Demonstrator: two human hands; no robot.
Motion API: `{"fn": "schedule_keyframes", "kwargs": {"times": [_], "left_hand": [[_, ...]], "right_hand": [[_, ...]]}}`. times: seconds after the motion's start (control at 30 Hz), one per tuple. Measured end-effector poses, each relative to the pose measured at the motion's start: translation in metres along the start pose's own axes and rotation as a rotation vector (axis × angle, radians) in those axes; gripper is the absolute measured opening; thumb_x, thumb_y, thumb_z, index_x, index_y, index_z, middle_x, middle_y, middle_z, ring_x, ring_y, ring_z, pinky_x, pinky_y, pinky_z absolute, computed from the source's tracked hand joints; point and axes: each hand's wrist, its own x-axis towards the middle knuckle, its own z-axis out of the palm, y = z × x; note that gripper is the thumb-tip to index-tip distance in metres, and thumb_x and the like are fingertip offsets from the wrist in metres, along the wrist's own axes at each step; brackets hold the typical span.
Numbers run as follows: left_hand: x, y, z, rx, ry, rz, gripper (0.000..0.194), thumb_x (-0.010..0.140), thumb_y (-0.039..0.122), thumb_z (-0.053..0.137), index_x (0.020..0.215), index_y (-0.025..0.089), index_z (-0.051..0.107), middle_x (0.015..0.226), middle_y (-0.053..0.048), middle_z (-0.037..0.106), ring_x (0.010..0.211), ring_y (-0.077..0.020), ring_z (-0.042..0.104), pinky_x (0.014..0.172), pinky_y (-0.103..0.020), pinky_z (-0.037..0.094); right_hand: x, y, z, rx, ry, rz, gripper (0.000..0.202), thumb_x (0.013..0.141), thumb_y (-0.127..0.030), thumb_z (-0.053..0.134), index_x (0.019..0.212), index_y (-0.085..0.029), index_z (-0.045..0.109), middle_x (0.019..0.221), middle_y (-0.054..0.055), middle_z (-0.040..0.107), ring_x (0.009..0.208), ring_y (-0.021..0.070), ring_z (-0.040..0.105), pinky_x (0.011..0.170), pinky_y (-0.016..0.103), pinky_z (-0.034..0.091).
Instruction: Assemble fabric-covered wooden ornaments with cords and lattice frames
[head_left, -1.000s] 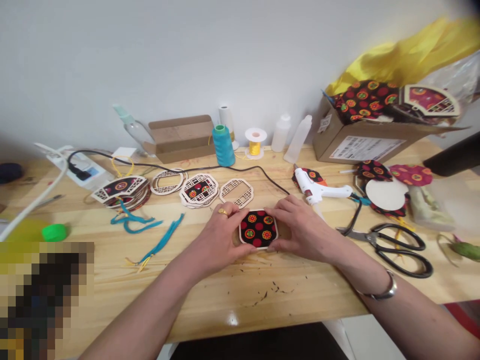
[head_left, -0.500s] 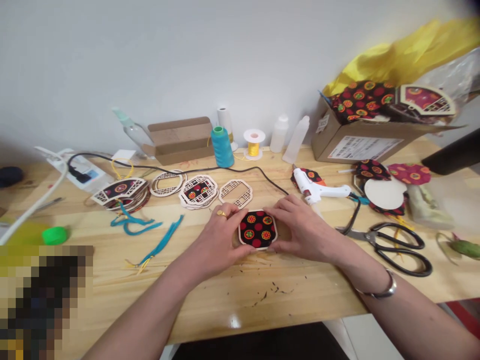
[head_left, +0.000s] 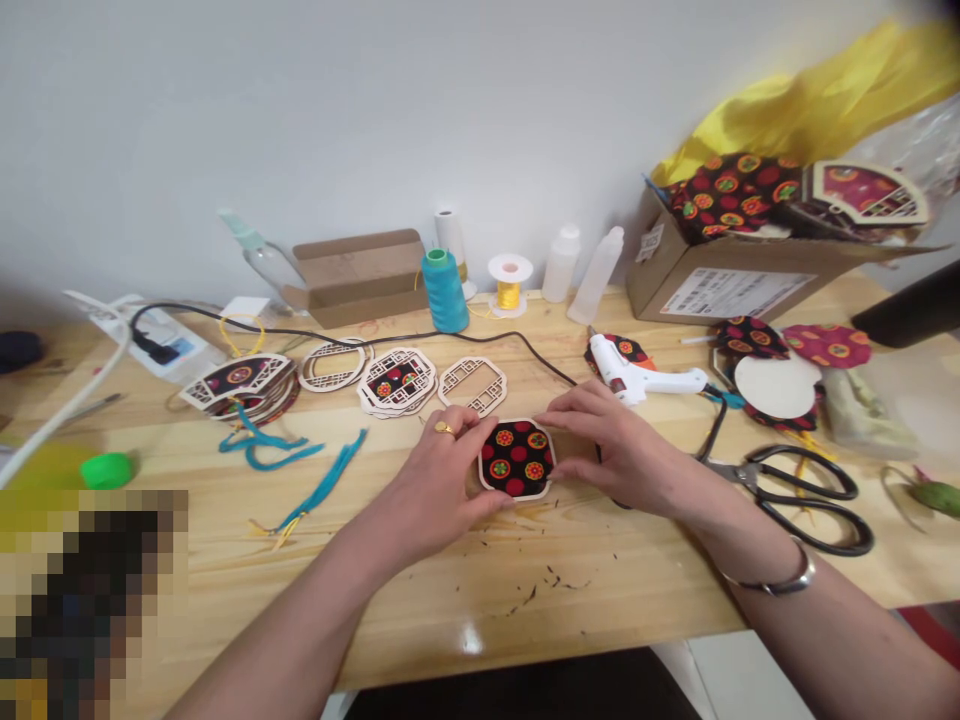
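A small rounded-square piece (head_left: pixel 516 458) has a pale wooden rim and black fabric printed with red dots and flowers. It lies at the front middle of the table. My left hand (head_left: pixel 448 465), a ring on one finger, holds its left side between thumb and fingers. My right hand (head_left: pixel 611 445) is at its right edge, thumb and fingers spread apart; whether a fingertip still touches the rim I cannot tell. Just behind lie an openwork wooden frame (head_left: pixel 493 372) and a stack of frames with patterned fabric (head_left: pixel 397 382). A white glue gun (head_left: pixel 637 375) lies beyond my right hand.
Black-handled scissors (head_left: pixel 814 490) lie at the right. A cardboard box (head_left: pixel 720 280) with fabric pieces stands back right. Teal thread (head_left: pixel 445 295), a yellow spool (head_left: pixel 508 290) and bottles (head_left: pixel 562 265) line the wall. A black cord (head_left: pixel 390 345) crosses the table; a teal tassel (head_left: pixel 322 485) lies left.
My right hand has loosened and drawn slightly right from the fabric-covered piece, its fingers opening. My left hand keeps its hold. The view has shifted slightly.
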Motion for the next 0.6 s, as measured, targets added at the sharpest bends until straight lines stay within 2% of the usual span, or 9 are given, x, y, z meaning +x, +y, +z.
{"fn": "schedule_keyframes", "kwargs": {"times": [0.13, 0.27, 0.43, 0.6], "left_hand": [[-0.0002, 0.0004, -0.0005, -0.016, -0.002, -0.008, 0.062, 0.074, 0.042, 0.067, 0.130, 0.020, 0.049, 0.121, -0.011, 0.048, 0.117, -0.0300, 0.042, 0.102, -0.050, 0.038], [-0.0010, -0.0010, 0.0005, -0.017, 0.004, -0.005, 0.062, 0.075, 0.042, 0.066, 0.131, 0.020, 0.048, 0.123, -0.012, 0.047, 0.118, -0.0309, 0.042, 0.102, -0.051, 0.037], [-0.0024, -0.0046, 0.0025, -0.014, 0.003, 0.024, 0.060, 0.077, 0.045, 0.064, 0.130, 0.021, 0.048, 0.124, -0.011, 0.045, 0.120, -0.0298, 0.040, 0.103, -0.049, 0.037], [-0.0028, -0.0073, 0.0039, -0.014, 0.001, 0.026, 0.064, 0.077, 0.044, 0.064, 0.133, 0.020, 0.044, 0.125, -0.012, 0.045, 0.119, -0.0295, 0.039, 0.104, -0.049, 0.037]], "right_hand": [[0.0013, -0.0024, 0.0010, 0.003, -0.039, 0.009, 0.040, 0.083, -0.033, 0.064, 0.122, -0.024, 0.058, 0.105, 0.009, 0.059, 0.100, 0.0232, 0.048, 0.087, 0.041, 0.045], [0.0014, -0.0012, 0.0043, 0.000, -0.057, 0.030, 0.052, 0.077, -0.041, 0.069, 0.123, -0.023, 0.057, 0.110, 0.010, 0.056, 0.104, 0.0245, 0.047, 0.089, 0.042, 0.045], [0.0026, -0.0013, 0.0076, -0.004, -0.105, 0.051, 0.053, 0.077, -0.036, 0.070, 0.126, -0.021, 0.054, 0.111, 0.010, 0.055, 0.105, 0.0239, 0.047, 0.091, 0.041, 0.044], [0.0025, -0.0018, 0.0086, 0.010, -0.086, 0.063, 0.056, 0.076, -0.036, 0.071, 0.127, -0.021, 0.052, 0.113, 0.010, 0.054, 0.106, 0.0240, 0.046, 0.092, 0.041, 0.043]]}}
